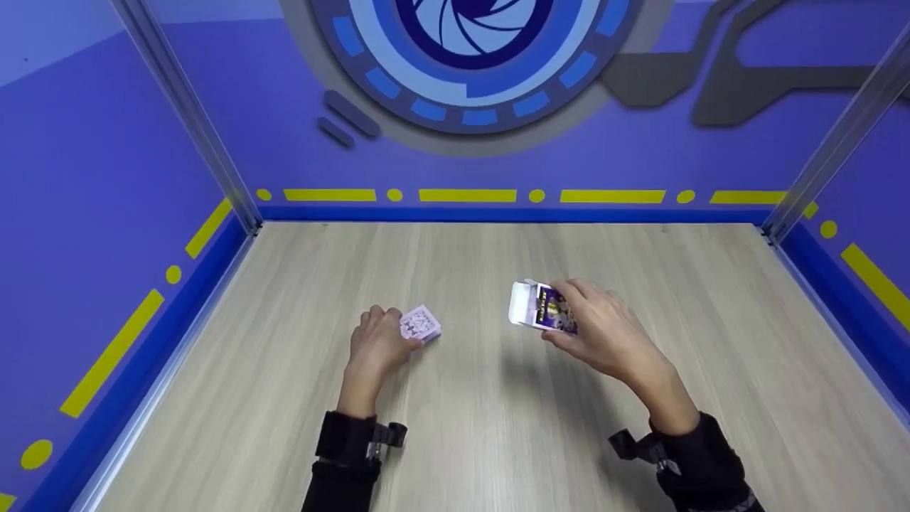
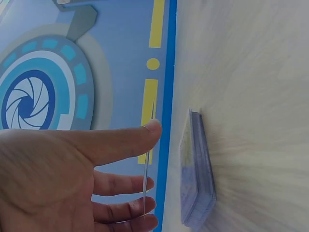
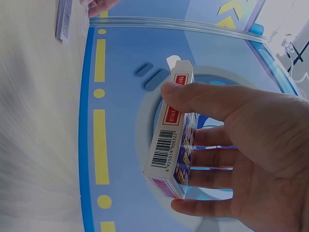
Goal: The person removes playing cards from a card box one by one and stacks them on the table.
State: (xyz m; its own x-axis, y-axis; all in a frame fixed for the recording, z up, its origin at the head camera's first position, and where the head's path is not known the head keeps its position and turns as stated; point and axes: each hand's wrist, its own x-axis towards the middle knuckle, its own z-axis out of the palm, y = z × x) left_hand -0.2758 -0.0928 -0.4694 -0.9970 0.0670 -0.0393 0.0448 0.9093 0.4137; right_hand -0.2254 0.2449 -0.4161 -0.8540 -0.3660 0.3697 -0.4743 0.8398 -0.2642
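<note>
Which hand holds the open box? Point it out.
The right hand: its thumb and fingers grip the box, open at one end. The left hand instead pinches a thin, card-like sheet near the card stack.

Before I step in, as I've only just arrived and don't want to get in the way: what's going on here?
A person is handling what looks like a deck of cards and a small printed box. The right hand holds the box above the table, its white end flap open. The left hand pinches a thin piece, seen edge-on and probably a card, while the deck lies on the table beside that hand.
</note>
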